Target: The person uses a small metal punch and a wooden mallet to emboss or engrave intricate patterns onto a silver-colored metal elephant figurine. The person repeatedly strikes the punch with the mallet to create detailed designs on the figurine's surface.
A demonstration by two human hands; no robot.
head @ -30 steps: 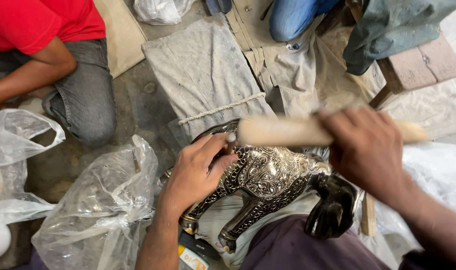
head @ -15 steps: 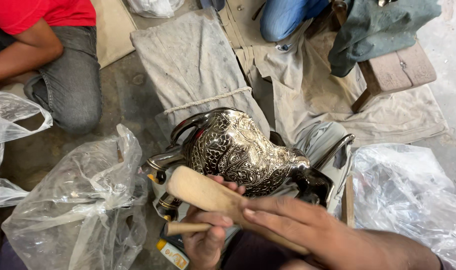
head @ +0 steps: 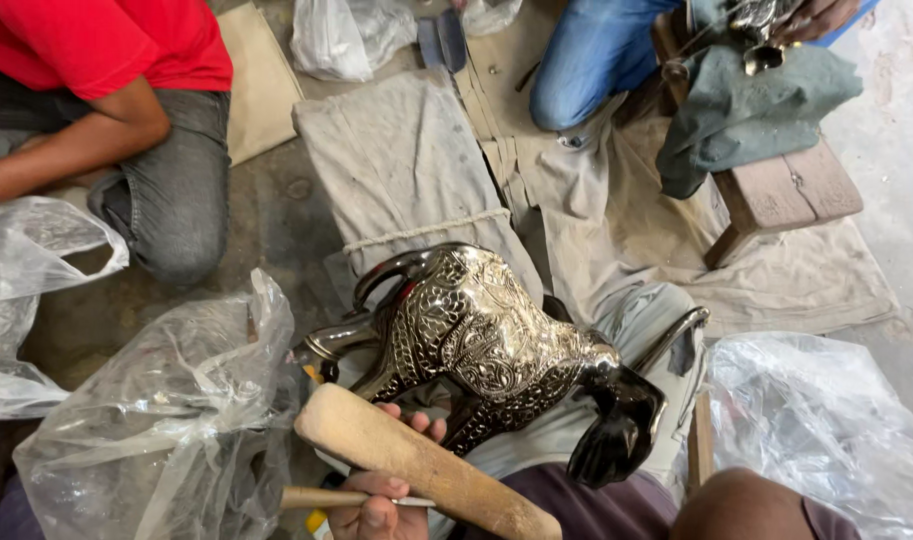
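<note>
A silver, finely engraved metal elephant figure (head: pixel 476 345) lies on its side across my lap, its dark glossy head (head: pixel 616 430) toward the right. In front of it a thick wooden club (head: pixel 416 465) slants from the left down to the bottom edge. My left hand (head: pixel 381 510) is partly hidden behind the club. It grips a thin tool with a wooden handle (head: pixel 311 497), and its fingertips show above the club against the figure's underside. My right hand is out of the picture; only a bare forearm (head: pixel 746 505) shows at the bottom right.
Crumpled clear plastic bags lie at the left (head: pixel 146 420) and right (head: pixel 826 430). Grey cloths (head: pixel 406 170) cover the floor ahead. A person in a red shirt (head: pixel 106 60) kneels at top left. Another in blue jeans (head: pixel 596 60) works by a wooden stool (head: pixel 786 190).
The club has come down from above the figure to low in front of it. My right hand has dropped out of view, and my left hand has left the figure's back for the thin tool.
</note>
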